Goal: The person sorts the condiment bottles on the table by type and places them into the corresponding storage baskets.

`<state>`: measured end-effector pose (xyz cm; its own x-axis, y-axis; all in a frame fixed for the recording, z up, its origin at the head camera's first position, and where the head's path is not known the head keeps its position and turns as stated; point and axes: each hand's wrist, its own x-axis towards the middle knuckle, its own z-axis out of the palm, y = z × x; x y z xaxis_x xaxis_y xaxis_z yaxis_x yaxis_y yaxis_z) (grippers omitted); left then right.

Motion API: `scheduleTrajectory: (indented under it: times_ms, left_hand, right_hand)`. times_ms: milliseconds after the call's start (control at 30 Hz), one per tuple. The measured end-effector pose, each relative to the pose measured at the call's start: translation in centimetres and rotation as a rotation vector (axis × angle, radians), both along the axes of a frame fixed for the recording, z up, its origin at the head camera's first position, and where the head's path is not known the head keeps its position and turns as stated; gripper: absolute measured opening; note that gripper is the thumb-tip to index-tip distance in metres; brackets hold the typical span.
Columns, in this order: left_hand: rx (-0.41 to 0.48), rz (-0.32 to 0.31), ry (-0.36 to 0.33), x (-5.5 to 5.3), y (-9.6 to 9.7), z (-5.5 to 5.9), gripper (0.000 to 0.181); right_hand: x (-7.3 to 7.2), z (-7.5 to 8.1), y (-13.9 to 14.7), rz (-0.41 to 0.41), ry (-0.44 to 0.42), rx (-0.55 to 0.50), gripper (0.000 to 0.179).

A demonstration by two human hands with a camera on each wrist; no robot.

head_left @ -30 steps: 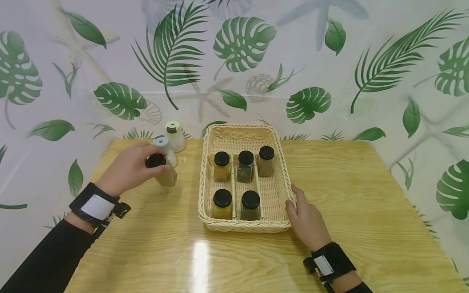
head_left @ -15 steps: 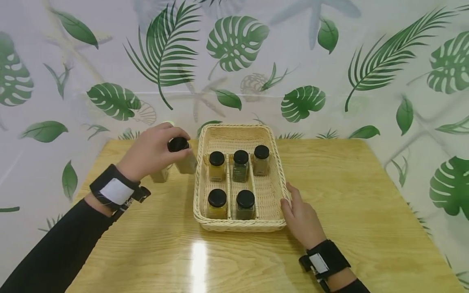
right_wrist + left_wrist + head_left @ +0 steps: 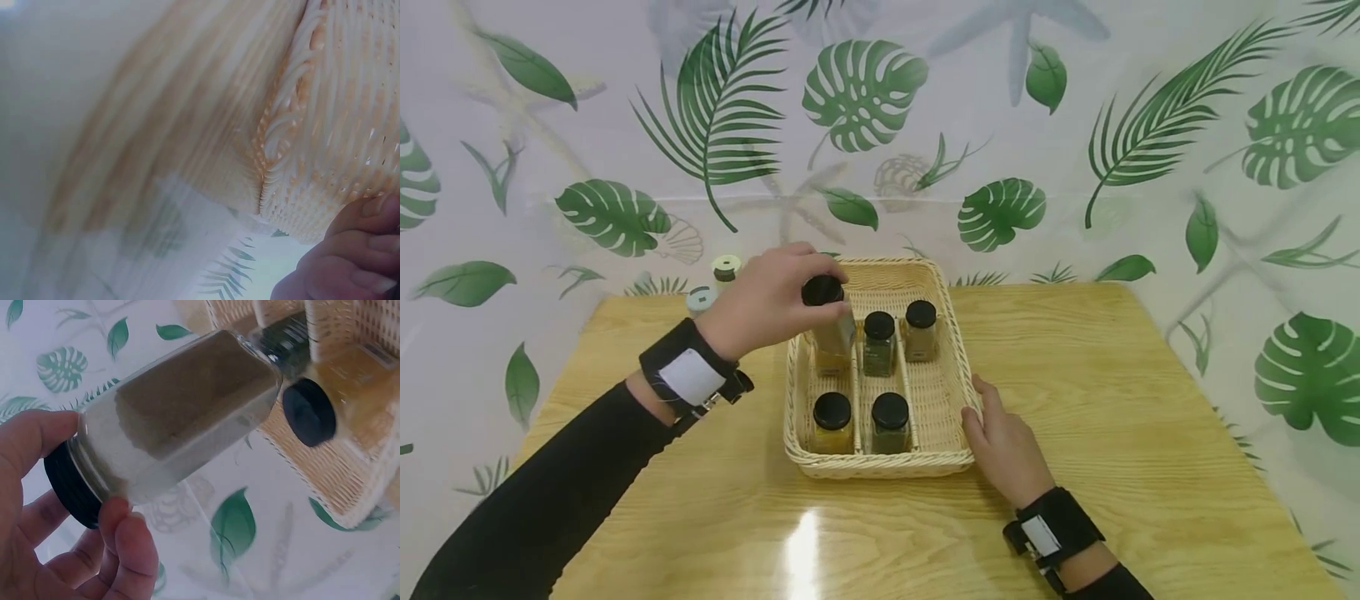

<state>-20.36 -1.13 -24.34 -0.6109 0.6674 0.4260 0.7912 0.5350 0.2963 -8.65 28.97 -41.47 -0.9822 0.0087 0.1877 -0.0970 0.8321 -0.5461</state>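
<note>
My left hand [image 3: 775, 302] pinches a glass spice jar [image 3: 833, 332] just below its black lid, over the left side of a wicker basket [image 3: 880, 463]. Grey-brown powder fills part of this jar, which the left wrist view shows whole. My right hand [image 3: 1009, 450] grips the basket's right rim near the front corner, fingers against the outer wall. Inside stand a front yellow jar [image 3: 832, 429], two green jars, front [image 3: 891, 433] and behind [image 3: 878, 350], and a brownish jar [image 3: 921, 335]. The held jar mostly hides another yellow jar in the left column.
Two containers stand at the table's back left, partly behind the left hand: one with a pale blue lid [image 3: 702, 298], one with a pale green lid [image 3: 726, 267]. Wicker dividers split the basket. A leaf-print cloth [image 3: 850, 208] hangs behind the wooden table [image 3: 1075, 358].
My left hand has carried the jar rightward from the table's left side to above the basket's left part. My right hand stays on the basket rim. The head view has shifted slightly.
</note>
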Motion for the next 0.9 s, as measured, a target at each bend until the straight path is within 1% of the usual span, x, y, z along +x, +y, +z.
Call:
scheduleTrajectory:
  times_ms: [100, 167, 267, 367, 567, 667, 800, 900]
  left_hand:
    - [-0.001, -0.049, 0.013, 0.1, 1.5, 0.2, 0.027]
    - [-0.005, -0.079, 0.009, 0.1, 2.5, 0.4, 0.026]
    - [-0.021, -0.11, 0.002, 0.2, 3.9, 0.5, 0.026]
    - [-0.044, -0.135, -0.004, 0.2, 5.3, 0.4, 0.026]
    - [-0.096, -0.19, 0.007, -0.1, 7.8, -0.6, 0.027]
    - [-0.152, -0.227, 0.024, -0.1, 8.8, -1.2, 0.025]
    - [-0.218, -0.282, 0.022, 0.0, 9.8, -2.0, 0.025]
    - [-0.245, -0.3, 0.012, -0.1, 10.3, -2.5, 0.026]
  right_hand:
    - [0.1, 0.0, 0.0, -0.002, -0.002, 0.007, 0.051]
    - [0.0, 0.0, 0.0, -0.001, 0.007, 0.006, 0.05]
    - [-0.1, 0.1, 0.0, 0.006, 0.018, 0.002, 0.05]
    - [-0.2, 0.2, 0.0, 0.013, 0.017, 0.002, 0.05]
    - [-0.4, 0.3, 0.2, 0.017, 0.037, 0.008, 0.049]
    - [-0.2, 0.3, 0.2, 0.014, 0.03, 0.001, 0.049]
    - [0.1, 0.2, 0.2, 0.004, 0.01, -0.002, 0.05]
    - [0.1, 0.1, 0.1, 0.003, 0.002, -0.01, 0.05]
